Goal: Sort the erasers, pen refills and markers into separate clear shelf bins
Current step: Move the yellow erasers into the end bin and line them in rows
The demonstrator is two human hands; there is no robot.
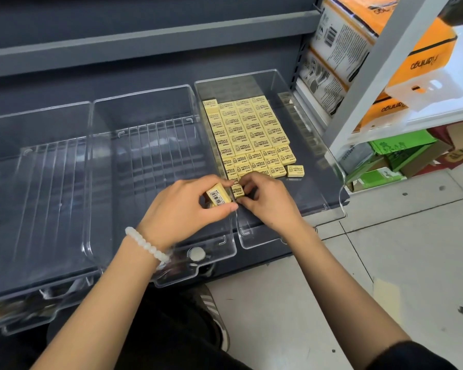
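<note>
A dark grey shelf [318,206] stands over a pale tiled floor [385,263]; a white rack [364,84] alongside holds orange boxes [425,49].

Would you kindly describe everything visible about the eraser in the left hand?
The eraser is a small pale yellow block in a sleeve of the same colour, its white barcode label facing up. The left hand pinches it between thumb and fingers, tilted, above the wall between the middle bin and the right bin.
</note>
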